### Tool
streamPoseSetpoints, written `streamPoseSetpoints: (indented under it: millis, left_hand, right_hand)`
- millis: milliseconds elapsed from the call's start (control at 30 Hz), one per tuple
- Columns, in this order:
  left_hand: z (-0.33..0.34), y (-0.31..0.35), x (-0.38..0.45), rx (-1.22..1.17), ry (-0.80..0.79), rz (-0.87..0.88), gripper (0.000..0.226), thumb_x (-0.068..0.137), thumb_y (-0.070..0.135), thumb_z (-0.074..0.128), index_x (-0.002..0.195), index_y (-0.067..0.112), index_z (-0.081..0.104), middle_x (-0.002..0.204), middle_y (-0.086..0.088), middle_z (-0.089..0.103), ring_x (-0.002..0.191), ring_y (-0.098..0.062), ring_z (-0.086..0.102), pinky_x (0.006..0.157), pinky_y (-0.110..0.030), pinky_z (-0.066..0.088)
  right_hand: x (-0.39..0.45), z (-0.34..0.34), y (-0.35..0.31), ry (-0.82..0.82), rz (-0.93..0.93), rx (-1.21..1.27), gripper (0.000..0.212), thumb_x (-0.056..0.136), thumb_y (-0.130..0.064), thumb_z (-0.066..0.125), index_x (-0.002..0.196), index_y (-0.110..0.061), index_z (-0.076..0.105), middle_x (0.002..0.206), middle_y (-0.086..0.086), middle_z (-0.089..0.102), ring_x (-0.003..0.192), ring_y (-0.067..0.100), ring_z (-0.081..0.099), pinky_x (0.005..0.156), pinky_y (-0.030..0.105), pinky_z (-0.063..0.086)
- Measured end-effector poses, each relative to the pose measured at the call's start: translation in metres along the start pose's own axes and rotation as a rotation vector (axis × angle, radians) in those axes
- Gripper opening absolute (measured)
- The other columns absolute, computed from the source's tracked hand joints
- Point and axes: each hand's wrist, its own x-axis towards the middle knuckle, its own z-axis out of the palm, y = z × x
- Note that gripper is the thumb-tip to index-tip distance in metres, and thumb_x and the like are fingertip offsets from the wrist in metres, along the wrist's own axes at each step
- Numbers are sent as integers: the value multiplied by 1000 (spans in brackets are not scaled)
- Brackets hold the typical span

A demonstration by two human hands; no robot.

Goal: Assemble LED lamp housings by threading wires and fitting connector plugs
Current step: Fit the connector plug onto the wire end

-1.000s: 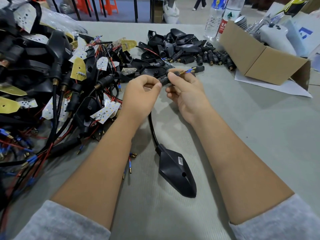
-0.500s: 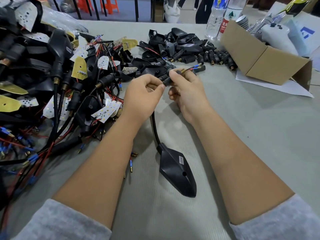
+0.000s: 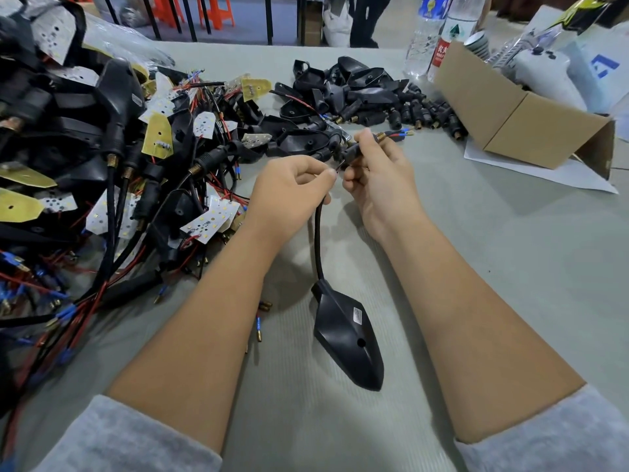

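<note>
Near the middle of the surface (image 3: pixel 510 267), the right hand (image 3: pixel 381 178) is pinching the connector plug (image 3: pixel 354 152) while the left hand (image 3: pixel 289 185) is pinching the thin, floppy wire (image 3: pixel 319 233) of the light lamp housing (image 3: pixel 347 335), which is best gripped close to its tip.

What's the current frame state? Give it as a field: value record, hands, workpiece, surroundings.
left hand: pinches the black cable near its upper end
right hand: grips the black connector plug, red and blue wires sticking out past it
lamp housing: lies on the table, cable attached
left of hands: pile of housings, LED boards and wires
far side: loose plugs, cardboard box, water bottles
</note>
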Motion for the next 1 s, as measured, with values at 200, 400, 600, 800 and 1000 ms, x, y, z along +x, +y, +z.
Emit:
streamPoseSetpoints:
  millis: [200, 400, 600, 800, 1000]
  left_hand:
    - [-1, 2, -2, 32, -6, 70, 14, 91, 13, 65, 81, 22, 68, 76, -18, 69, 65, -17, 59, 66, -35, 51]
    - [0, 1, -1, 32, 9, 50, 15, 91, 14, 66, 79, 23, 66, 76, -17, 70, 67, -23, 60, 67, -40, 51]
    - [-1, -1, 2, -25, -44, -20, 11, 90, 16, 64, 80, 22, 64, 62, 6, 70, 68, -13, 62, 70, -32, 48]
    - [-2, -2, 1, -40, -27, 36, 15, 89, 8, 66, 78, 19, 63, 62, 3, 66, 66, -17, 62, 70, -41, 55]
    - [-3, -2, 1, -44, -18, 117, 19, 89, 6, 66, 81, 22, 62, 63, 8, 63, 64, -12, 61, 71, -39, 55]
  right_hand:
    - [1, 1, 2, -25, 9, -91, 16, 99, -19, 54, 84, -13, 51, 67, 2, 53, 51, 13, 46, 51, 25, 39]
    - [1, 4, 2, -43, 1, -188, 17, 97, -18, 56, 82, -14, 52, 65, 0, 55, 51, 14, 49, 52, 25, 40]
    - [0, 1, 0, -35, 22, -88, 13, 99, -20, 55, 90, -11, 51, 71, 7, 51, 51, 13, 49, 52, 24, 42]
    - [1, 3, -1, -30, 38, -110, 13, 98, -17, 55, 86, -12, 51, 69, 4, 52, 50, 12, 47, 52, 26, 41]
    - [3, 1, 0, -25, 64, -108, 15, 97, -16, 55, 83, -12, 52, 65, 2, 52, 47, 11, 46, 48, 24, 38]
